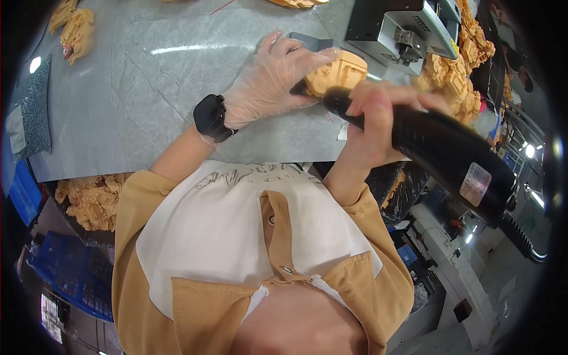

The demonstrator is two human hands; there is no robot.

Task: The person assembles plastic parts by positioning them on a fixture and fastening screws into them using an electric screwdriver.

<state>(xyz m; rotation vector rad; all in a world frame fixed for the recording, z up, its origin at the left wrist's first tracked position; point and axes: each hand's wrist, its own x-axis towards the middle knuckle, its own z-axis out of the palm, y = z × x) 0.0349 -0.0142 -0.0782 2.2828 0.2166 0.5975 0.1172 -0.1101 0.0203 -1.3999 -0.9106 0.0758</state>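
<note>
My left hand [272, 74], in a thin clear plastic glove, has its fingers wrapped round a yellow-orange moulded plastic part [344, 70] above the grey table. A black watch sits on that wrist. My right hand [374, 121] grips a black electric screwdriver [452, 148], whose coiled cord trails off to the lower right. The driver's nose end points left and lies close against the near side of the part. Its bit is hidden, so I cannot tell whether it touches a screw. A dark piece beneath the part is mostly covered by my hand.
A grey metal machine, seemingly a screw feeder [387, 41], stands at the far right. Beside it lies a heap of yellow-orange plastic parts [452, 86]. On the left are a bag of small screws [32, 127] and more parts [77, 32]. A blue crate [74, 275] stands below the table.
</note>
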